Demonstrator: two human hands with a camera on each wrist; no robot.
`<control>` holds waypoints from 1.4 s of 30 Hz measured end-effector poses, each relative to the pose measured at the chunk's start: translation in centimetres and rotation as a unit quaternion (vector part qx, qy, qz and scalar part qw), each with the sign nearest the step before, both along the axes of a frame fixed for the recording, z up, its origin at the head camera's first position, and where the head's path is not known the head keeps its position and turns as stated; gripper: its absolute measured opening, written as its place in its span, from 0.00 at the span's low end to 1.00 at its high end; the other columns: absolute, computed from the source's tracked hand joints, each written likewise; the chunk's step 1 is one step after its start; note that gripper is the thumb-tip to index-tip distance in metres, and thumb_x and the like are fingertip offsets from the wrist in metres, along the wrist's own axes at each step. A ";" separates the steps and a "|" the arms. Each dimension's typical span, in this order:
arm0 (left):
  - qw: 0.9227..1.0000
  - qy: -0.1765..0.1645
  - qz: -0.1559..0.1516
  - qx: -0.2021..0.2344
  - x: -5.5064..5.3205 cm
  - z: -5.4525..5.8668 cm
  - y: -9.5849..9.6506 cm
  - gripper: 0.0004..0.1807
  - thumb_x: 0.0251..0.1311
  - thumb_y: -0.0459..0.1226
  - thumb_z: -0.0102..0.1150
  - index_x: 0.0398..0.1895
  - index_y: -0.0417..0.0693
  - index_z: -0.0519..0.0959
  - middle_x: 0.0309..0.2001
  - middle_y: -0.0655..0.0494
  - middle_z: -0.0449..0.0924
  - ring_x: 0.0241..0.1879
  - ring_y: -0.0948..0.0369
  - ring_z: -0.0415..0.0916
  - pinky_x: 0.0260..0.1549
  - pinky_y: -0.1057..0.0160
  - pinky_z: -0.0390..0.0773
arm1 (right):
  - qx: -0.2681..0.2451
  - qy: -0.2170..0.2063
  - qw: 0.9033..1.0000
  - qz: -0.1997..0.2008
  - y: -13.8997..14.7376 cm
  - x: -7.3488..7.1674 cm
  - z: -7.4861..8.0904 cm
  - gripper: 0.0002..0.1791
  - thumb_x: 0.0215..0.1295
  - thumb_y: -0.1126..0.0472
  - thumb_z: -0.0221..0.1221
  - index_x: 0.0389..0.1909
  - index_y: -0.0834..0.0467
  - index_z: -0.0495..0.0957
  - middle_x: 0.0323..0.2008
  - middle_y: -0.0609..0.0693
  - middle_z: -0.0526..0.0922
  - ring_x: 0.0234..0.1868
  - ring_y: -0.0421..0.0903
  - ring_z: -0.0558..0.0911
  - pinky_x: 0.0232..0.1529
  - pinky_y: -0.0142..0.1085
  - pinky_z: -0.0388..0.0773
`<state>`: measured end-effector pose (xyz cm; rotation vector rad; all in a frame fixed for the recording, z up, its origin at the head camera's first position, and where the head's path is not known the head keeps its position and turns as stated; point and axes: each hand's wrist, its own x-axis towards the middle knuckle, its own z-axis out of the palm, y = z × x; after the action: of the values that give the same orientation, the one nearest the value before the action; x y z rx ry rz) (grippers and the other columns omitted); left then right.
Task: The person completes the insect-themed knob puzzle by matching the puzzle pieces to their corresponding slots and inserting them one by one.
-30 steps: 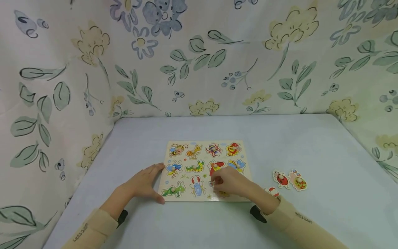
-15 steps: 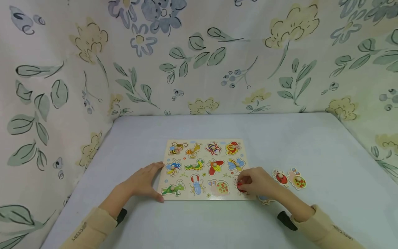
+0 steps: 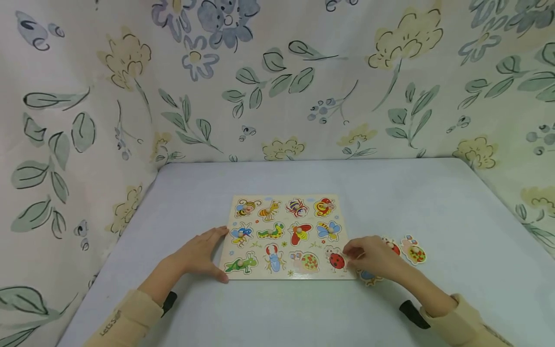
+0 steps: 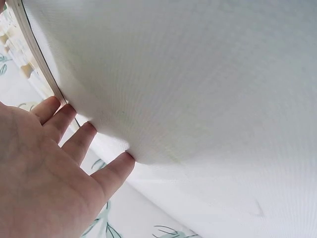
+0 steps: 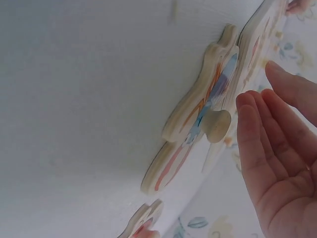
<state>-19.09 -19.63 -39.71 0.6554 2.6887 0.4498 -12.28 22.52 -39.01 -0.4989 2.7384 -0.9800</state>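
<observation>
A wooden peg puzzle board [image 3: 257, 246] printed with insects lies flat on the table. My left hand [image 3: 197, 253] rests at its left edge, fingers spread; in the left wrist view, the fingertips [image 4: 130, 155] touch the white table beside the rim. My right hand [image 3: 373, 258] hovers by the board's right edge, next to the printed ladybug [image 3: 336, 260]. Below it lies a blue beetle piece [image 3: 368, 277], partly covered by the hand. The right wrist view shows this piece's wooden knob [image 5: 218, 126] close to the fingers, with a gap between thumb and fingertips.
Right of the board lie a ladybug piece [image 3: 394, 247], partly behind the right hand, and a snail piece [image 3: 415, 251]. Knobbed insect pieces, such as the caterpillar [image 3: 271, 231], sit in the upper rows. A floral curtain [image 3: 277, 96] hangs behind the table.
My right hand has moved right, from over the board's bottom row, past the ladybug picture, to the right edge. The printed snail and ladybug are now uncovered. My left hand has stayed in place.
</observation>
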 end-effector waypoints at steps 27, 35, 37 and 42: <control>1.000 0.000 -0.003 0.000 0.1 0.1 0.0 0.66 0.30 0.59 0.79 0.72 0.37 0.57 0.72 0.38 0.57 0.70 0.39 0.55 0.65 0.35 0.57 | 0.053 0.020 0.990 -0.126 2.7 2.8 -0.6 0.14 0.42 0.62 0.76 0.24 0.55 0.78 0.21 0.41 0.77 0.25 0.38 0.74 0.22 0.30 0.71; 1.000 0.000 0.000 -0.004 0.0 -0.1 -0.1 0.66 0.30 0.59 0.79 0.72 0.39 0.57 0.72 0.39 0.56 0.70 0.40 0.54 0.65 0.35 0.56 | 0.042 0.018 0.991 -0.128 2.7 2.5 -0.7 0.11 0.45 0.65 0.74 0.20 0.56 0.79 0.20 0.42 0.76 0.23 0.40 0.72 0.20 0.30 0.69; 1.000 0.001 0.000 -0.005 -0.1 -0.2 -0.2 0.66 0.30 0.60 0.79 0.72 0.39 0.57 0.72 0.39 0.56 0.70 0.40 0.54 0.65 0.35 0.56 | 0.036 0.015 0.991 -0.132 2.6 2.4 -0.7 0.10 0.45 0.66 0.73 0.20 0.56 0.80 0.20 0.42 0.76 0.24 0.40 0.72 0.21 0.30 0.70; 1.000 -0.001 0.001 -0.003 -0.1 -0.2 -0.2 0.66 0.30 0.60 0.79 0.72 0.39 0.57 0.72 0.39 0.56 0.70 0.40 0.54 0.65 0.35 0.56 | 0.025 0.018 0.991 -0.132 2.3 2.4 -0.4 0.08 0.45 0.69 0.72 0.21 0.57 0.81 0.22 0.43 0.78 0.25 0.40 0.73 0.21 0.30 0.72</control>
<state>-19.15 -19.81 -39.93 0.6500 2.6879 0.4439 -9.84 24.86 -39.44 -0.1480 2.9064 -0.9646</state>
